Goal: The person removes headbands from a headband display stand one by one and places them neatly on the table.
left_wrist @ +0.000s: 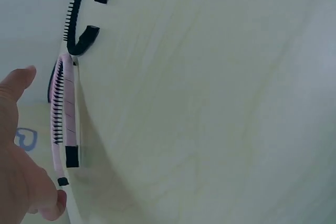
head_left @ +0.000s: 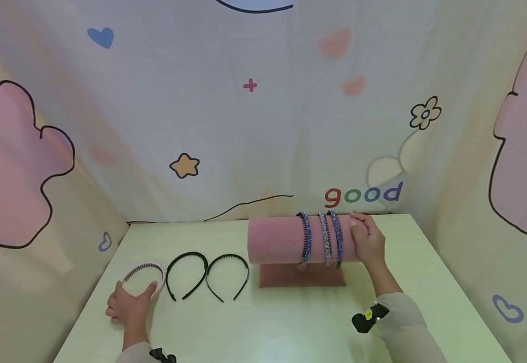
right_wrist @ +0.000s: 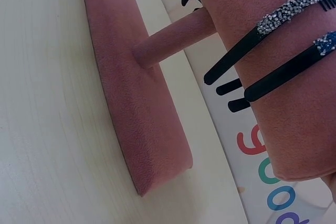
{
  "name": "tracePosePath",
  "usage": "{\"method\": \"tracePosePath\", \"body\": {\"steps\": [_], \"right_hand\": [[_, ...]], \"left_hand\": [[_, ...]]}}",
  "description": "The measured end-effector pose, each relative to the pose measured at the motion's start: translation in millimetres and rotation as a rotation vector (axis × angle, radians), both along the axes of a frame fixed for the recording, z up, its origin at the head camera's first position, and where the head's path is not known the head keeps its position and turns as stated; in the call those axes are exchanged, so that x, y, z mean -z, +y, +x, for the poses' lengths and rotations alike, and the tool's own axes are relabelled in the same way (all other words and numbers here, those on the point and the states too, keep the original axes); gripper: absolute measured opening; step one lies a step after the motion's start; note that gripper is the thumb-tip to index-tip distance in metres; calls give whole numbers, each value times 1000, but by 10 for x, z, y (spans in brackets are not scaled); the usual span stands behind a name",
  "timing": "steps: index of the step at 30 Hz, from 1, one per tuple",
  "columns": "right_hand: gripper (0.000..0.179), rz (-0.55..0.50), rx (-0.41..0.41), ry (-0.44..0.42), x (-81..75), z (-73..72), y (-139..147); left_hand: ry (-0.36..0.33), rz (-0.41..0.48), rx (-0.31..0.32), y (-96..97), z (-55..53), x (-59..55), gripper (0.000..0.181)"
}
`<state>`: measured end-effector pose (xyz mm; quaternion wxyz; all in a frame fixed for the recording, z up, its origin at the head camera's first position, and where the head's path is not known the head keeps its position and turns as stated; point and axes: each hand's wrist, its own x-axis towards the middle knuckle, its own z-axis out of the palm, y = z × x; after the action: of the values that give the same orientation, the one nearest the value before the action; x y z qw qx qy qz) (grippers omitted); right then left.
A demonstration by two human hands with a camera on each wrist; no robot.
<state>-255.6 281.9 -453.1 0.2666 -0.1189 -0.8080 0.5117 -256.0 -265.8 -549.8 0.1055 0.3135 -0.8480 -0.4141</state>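
At the left of the table, a pale pink headband with inner teeth lies beside my left hand. That hand's thumb and fingers are spread by the band's two ends; in the left wrist view a fingertip is close to one black-tipped end of the headband. My right hand grips the right end of a pink plush headband stand, thumb in front. Around its roll sit two blue glittery headbands and a silver one. Most of the right hand is outside the right wrist view.
Between the pink headband and the stand lie a black braided headband and a thinner black headband. The stand's flat base rests on the pale table. A printed curtain hangs behind and at both sides.
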Motion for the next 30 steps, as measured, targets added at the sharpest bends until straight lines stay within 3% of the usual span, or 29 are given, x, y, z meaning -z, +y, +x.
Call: {"method": "tracePosePath", "body": {"steps": [14, 23, 30], "right_hand": [[29, 13, -2, 9, -38, -20, 28], [29, 14, 10, 9, -20, -3, 36], [32, 43, -70, -7, -17, 10, 20]], "left_hand": [[202, -4, 20, 130, 89, -256, 91], [277, 65, 123, 287, 179, -416, 85], [337, 39, 162, 402, 226, -464, 80]]}}
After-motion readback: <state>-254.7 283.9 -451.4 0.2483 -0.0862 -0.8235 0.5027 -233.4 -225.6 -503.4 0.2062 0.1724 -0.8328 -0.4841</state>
